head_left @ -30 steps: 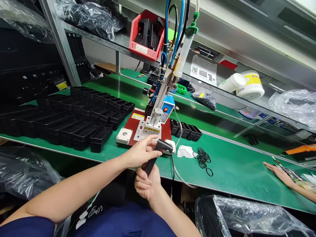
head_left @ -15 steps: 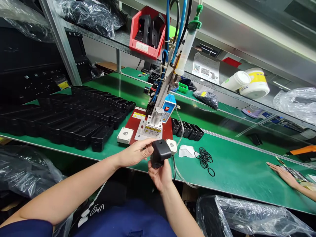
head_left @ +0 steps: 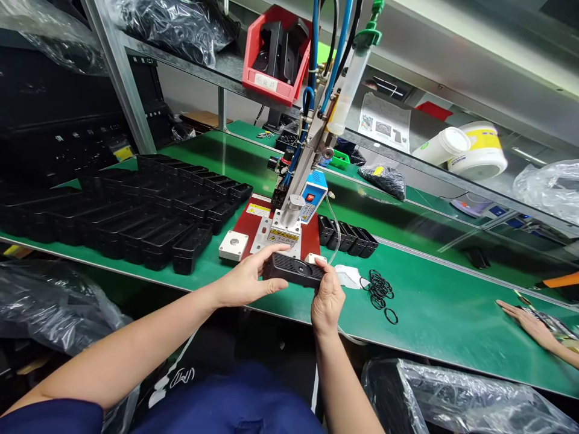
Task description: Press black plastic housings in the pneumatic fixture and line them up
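Observation:
Between both hands, in front of the press [head_left: 294,208], I hold a black plastic housing [head_left: 296,270] level above the bench edge. Its upward face shows ribs and a round recess. My left hand [head_left: 253,278] grips the left end, thumb along the near side and fingers partly hidden behind. My right hand [head_left: 327,300] is closed on the right end, with its thumb and fingers around the corner. Beyond the housing lies the press's red base plate [head_left: 246,226], with a white button box [head_left: 233,245] at its left. A second button box [head_left: 315,259] is partly covered by the housing.
Rows of black plastic trays [head_left: 192,246] fill the left of the green bench [head_left: 434,313]. Black rubber rings [head_left: 380,288] and a white paper [head_left: 350,276] lie right of the press, near small black parts [head_left: 347,236]. A co-worker's hand [head_left: 530,325] rests far right.
The housing has turned from upright, end towards me, to lying lengthwise with its ribbed face up. My right hand has moved from beneath it to its right end.

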`<action>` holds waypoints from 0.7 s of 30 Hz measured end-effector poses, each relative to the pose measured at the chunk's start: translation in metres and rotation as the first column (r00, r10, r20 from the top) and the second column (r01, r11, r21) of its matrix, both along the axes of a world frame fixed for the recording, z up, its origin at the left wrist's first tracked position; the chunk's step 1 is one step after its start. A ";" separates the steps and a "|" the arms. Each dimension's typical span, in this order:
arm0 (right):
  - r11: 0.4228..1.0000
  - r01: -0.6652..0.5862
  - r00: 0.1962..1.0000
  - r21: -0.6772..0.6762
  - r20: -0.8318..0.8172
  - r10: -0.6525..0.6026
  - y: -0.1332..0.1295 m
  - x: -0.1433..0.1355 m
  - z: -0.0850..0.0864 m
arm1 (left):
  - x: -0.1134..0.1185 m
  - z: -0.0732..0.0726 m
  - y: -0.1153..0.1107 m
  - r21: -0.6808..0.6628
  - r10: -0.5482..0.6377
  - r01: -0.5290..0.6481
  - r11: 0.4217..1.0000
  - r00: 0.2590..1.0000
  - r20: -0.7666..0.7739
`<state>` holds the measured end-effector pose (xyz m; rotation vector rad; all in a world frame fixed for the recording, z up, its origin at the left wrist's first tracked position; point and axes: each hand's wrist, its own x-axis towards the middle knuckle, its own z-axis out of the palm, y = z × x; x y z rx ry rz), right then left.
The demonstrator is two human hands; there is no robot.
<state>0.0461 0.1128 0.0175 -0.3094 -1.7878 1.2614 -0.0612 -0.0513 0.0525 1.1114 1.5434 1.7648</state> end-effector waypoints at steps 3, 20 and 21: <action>0.985 -0.057 0.998 0.163 0.027 0.053 0.004 -0.004 0.005 | -0.002 -0.003 0.003 0.056 0.080 -0.079 0.995 0.997 -0.016; 0.944 -0.011 0.997 0.330 -0.067 0.036 0.064 -0.139 0.072 | -0.105 0.046 0.106 0.441 0.758 -0.628 0.642 0.605 -0.242; 0.946 -0.021 0.999 0.324 -0.041 0.036 0.066 -0.142 0.069 | -0.109 0.042 0.107 0.431 0.755 -0.629 0.647 0.608 -0.245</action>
